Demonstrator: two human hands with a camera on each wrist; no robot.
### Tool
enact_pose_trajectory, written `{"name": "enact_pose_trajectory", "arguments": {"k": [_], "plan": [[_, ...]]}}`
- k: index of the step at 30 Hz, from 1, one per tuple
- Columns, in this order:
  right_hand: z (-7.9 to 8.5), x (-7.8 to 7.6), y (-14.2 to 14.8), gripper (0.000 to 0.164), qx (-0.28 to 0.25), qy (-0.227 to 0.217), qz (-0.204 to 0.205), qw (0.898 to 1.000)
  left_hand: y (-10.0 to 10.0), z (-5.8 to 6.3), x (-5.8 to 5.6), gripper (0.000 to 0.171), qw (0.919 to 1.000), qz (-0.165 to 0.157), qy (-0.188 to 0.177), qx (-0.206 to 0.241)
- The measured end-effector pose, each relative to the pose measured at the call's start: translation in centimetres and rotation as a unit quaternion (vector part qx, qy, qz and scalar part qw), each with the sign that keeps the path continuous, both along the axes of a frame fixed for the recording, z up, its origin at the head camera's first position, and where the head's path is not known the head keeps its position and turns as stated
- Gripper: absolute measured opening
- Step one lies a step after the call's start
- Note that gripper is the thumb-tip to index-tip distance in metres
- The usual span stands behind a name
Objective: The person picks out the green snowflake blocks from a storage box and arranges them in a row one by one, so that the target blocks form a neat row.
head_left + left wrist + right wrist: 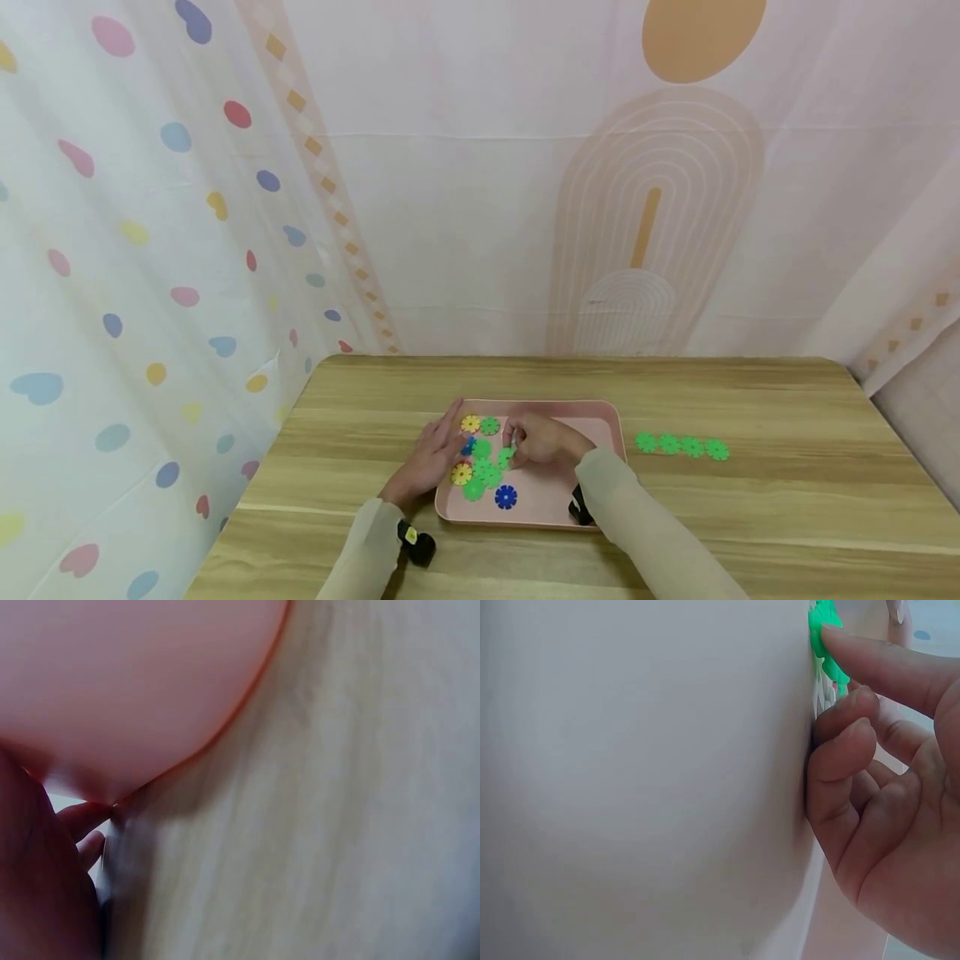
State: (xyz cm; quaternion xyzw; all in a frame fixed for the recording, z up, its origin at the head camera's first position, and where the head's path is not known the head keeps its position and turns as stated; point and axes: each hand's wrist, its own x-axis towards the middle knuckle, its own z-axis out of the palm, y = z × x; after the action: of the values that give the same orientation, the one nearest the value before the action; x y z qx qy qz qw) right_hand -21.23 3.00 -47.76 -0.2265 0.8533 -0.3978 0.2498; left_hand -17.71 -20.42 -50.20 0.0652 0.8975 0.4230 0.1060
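In the head view, a pink tray point(555, 510) holds notched plastic discs, mostly green, with some yellow and blue ones. My left hand point(429, 458) lies along the tray's left rim with its fingers extended, beside a yellow disc point(470, 424). My right hand point(538, 439) reaches into the middle of the tray, fingers bent, at a green disc point(506, 458). The right wrist view has its thumb against a green disc point(826, 634), and other fingers curl near the tray floor. Whatever fingertip lies behind that disc is hidden. Nearer the front is a dark blue disc point(506, 497).
A row of several green discs point(681, 445) lies on the wooden table point(787, 500) to the right of the tray. Behind the table hangs a patterned curtain point(465, 208). Another dotted curtain point(142, 292) hangs along the left side.
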Motion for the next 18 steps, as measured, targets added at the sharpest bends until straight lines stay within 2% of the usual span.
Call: {"name": "enact_pose_trajectory", "arguments": {"k": [6, 18], "plan": [[0.15, -0.12, 0.19, 0.018, -0.002, -0.001, 0.005, 1.000, 0.01, -0.02, -0.23, 0.063, 0.9999, -0.004, 0.009, -0.003], [0.16, -0.24, 0.57, 0.016, -0.039, -0.001, 0.019, 0.999, -0.01, -0.22, -0.10, 0.063, 0.9999, -0.005, 0.012, -0.006]]}}
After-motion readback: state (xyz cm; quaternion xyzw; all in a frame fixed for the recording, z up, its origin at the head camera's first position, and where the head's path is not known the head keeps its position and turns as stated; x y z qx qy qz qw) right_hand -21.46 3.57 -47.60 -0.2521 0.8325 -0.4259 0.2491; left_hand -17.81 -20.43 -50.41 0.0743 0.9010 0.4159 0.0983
